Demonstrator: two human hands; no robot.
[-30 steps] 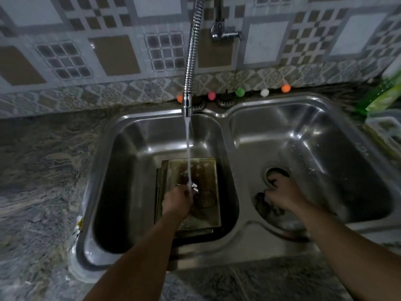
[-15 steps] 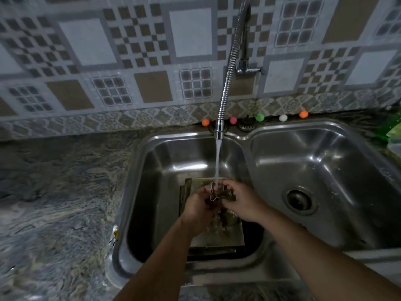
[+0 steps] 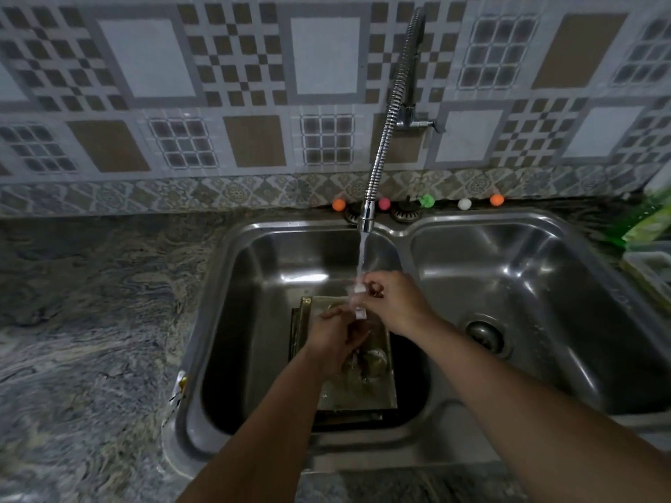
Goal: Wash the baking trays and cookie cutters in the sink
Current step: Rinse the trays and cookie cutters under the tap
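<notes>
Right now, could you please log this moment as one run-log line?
step: rinsing cookie cutter | hands: left hand and right hand both grip it | tap: running | baking trays: left basin

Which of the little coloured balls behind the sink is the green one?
The green ball is third from the left, between the pink ball and the white ball; an orange ball sits at each end of the row.

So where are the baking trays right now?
The baking trays lie at the bottom of the left sink basin, straight under the running tap and both hands.
</notes>
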